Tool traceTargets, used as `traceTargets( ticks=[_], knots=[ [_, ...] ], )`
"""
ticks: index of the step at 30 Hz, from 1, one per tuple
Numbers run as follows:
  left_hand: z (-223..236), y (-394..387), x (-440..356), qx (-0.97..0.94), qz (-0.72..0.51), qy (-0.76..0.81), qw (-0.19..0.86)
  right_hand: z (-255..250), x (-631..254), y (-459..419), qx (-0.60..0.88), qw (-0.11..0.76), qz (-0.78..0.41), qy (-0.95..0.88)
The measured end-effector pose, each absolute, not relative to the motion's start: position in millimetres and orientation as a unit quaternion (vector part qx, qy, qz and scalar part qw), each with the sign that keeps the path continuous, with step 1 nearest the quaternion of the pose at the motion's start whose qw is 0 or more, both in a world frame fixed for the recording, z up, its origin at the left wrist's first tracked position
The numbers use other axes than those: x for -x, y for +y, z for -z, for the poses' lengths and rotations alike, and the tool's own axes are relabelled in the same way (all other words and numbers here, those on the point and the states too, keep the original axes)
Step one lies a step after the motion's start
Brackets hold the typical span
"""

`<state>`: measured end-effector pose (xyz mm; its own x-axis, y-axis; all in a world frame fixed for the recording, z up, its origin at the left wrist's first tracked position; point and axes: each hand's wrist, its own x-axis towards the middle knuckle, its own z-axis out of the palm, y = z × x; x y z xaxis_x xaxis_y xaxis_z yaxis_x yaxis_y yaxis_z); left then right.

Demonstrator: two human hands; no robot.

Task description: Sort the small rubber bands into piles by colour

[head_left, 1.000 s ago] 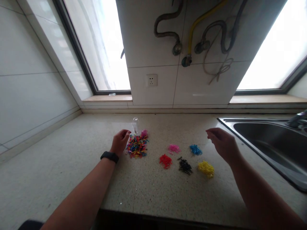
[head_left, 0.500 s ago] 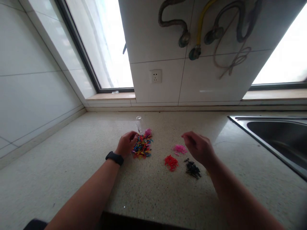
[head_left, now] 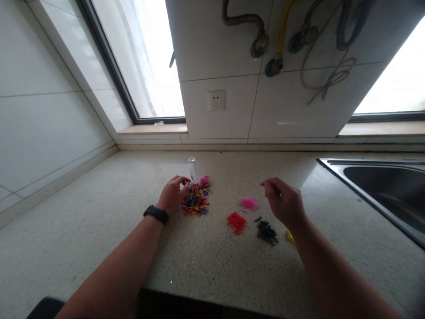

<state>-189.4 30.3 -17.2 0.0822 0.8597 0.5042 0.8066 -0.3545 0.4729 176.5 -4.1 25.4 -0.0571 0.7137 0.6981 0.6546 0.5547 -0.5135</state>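
My left hand [head_left: 172, 195], with a dark band on its wrist, rests at the left edge of a mixed pile of small colourful rubber bands [head_left: 195, 201]. Its thumb and forefinger are slightly apart. A clear bottle-like container [head_left: 192, 168] stands behind that pile, beside a pink clump [head_left: 204, 180]. To the right, my right hand [head_left: 283, 199] hovers with its fingertips pinched together; anything in them is too small to make out. Near it lie a pink pile [head_left: 249, 204], a red pile [head_left: 237, 222] and a black pile [head_left: 266, 232]. A yellow pile [head_left: 290, 236] is mostly hidden by my right wrist.
The speckled counter [head_left: 206, 266] runs back to a tiled wall with a socket [head_left: 217, 100]. A steel sink [head_left: 335, 166] is set in at the right. Hoses and valves [head_left: 260, 44] hang on the wall above.
My right hand has moved left from beyond the blue pile, which is now hidden, then slightly right again. The left thumb and forefinger have parted a little. The view has shifted right.
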Motion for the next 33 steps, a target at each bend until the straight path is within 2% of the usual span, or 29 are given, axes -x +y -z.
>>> traceTargets(
  ticks=[9, 16, 33],
  knots=[
    [28, 34, 194, -0.776, -0.301, 0.553, 0.034, -25, -178, -1, 0.46, 0.507, -0.037, -0.727],
    [29, 35, 195, -0.775, -0.311, 0.55, 0.031, -23, -180, 1, 0.462, 0.505, -0.041, -0.728],
    [23, 36, 190, -0.712, -0.379, 0.582, 0.106, -25, -181, 1, 0.468, 0.488, -0.035, -0.735]
  ],
)
